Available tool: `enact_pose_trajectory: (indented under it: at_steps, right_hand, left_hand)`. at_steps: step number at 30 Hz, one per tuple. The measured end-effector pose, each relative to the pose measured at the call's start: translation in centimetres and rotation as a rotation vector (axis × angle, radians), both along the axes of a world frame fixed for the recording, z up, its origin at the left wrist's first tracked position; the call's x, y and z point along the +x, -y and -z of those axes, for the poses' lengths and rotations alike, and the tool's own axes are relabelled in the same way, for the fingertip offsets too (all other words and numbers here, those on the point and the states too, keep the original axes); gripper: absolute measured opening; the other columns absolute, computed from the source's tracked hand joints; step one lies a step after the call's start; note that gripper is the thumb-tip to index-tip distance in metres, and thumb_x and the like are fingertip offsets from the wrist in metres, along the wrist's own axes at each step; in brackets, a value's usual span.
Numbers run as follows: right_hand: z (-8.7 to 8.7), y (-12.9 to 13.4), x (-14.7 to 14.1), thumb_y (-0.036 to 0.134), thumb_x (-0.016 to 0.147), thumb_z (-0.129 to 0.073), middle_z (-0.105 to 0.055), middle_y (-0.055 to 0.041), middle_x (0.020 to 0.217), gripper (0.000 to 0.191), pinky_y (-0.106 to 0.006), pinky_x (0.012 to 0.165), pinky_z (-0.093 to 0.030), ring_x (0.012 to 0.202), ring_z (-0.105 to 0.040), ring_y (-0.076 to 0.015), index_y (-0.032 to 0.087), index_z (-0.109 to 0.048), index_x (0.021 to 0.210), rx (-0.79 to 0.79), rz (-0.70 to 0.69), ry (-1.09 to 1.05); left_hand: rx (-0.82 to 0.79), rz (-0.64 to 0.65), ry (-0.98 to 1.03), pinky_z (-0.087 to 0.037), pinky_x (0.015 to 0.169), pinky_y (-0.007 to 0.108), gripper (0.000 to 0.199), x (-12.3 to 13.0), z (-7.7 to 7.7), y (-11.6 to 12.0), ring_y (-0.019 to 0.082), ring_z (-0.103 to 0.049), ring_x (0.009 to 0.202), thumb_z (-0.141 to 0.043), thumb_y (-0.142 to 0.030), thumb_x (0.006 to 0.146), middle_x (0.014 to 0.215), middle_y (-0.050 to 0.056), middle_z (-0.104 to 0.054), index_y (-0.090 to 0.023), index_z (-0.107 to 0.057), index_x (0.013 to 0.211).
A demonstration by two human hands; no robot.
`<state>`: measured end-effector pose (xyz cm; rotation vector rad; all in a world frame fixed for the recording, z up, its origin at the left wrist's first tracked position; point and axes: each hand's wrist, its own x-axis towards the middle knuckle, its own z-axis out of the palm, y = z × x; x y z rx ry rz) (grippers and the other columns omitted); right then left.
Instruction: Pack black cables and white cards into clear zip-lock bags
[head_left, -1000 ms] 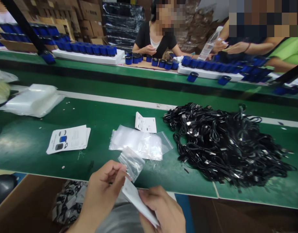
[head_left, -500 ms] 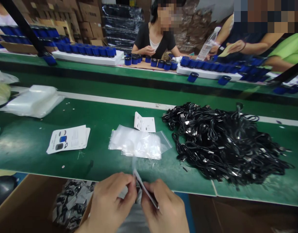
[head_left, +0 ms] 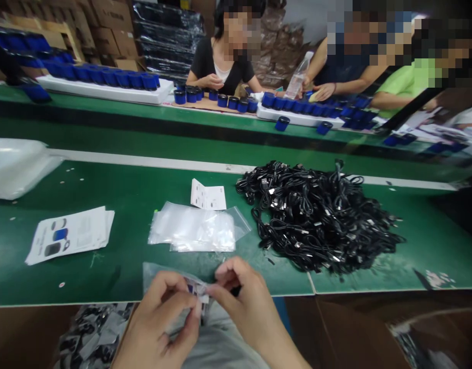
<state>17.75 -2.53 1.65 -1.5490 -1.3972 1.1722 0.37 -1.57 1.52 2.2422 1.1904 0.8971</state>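
A clear plastic zip bag (head_left: 153, 271) is pinched between both hands at the table's near edge. Inside it I make out something printed and a small pale piece; my fingers cover most of this. My left hand (head_left: 162, 318) grips the bag's lower side with thumb and fingers. At the other side, my right hand (head_left: 246, 302) has its thumb against the bag, fingers curled. Just beyond lies a stack of empty clear bags (head_left: 197, 228), with a folded leaflet (head_left: 209, 197) behind it. Printed leaflets (head_left: 72, 233) are stacked to the left. A heap of black USB cables (head_left: 316, 220) spreads to the right.
Larger plastic bags (head_left: 16, 166) lie at far left. Below the table edge, a box holds several packed bags (head_left: 97, 333). Across the green table, co-workers sit behind rows of blue cylinders (head_left: 105, 77) on white trays. A plastic bottle (head_left: 299, 74) is there too.
The held bag has turned from nearly edge-on to showing more of its face. My left hand has shifted slightly left and down. The view has swung to the right.
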Motion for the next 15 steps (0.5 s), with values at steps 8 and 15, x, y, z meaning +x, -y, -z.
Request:
enact_pose_trajectory:
  at_steps: [8, 15]
  right_hand:
    - [0.9, -1.7, -3.2, -0.001, 0.069, -0.061, -0.058, 0.0025, 0.061, 0.016, -0.021, 0.055, -0.038, 0.059, -0.055, -0.0121, 0.015, -0.062, 0.067, 0.111, -0.062, 0.185]
    - [-2.5, -2.8, 4.1, 0.018, 0.085, -0.058, -0.063, -0.0097, 0.086, 0.014, -0.031, 0.067, -0.045, 0.077, -0.059, -0.0214, 0.012, -0.067, 0.094, 0.286, 0.194, 0.679]
  left_hand:
    - [-0.316, -0.08, 0.137, -0.047, 0.072, 0.018, 0.016, 0.0, 0.6, -0.1, 0.015, -0.059, 0.083, -0.049, -0.023, 0.084, 0.084, 0.0, -0.055, -0.024, -0.054, 0.068]
    - [-0.43, -0.059, 0.054, -0.048, 0.062, 0.02, 0.016, -0.4, 1.1, -1.3, 0.014, -0.056, 0.067, -0.044, -0.024, 0.087, 0.074, -0.002, -0.055, -0.023, -0.049, 0.072]
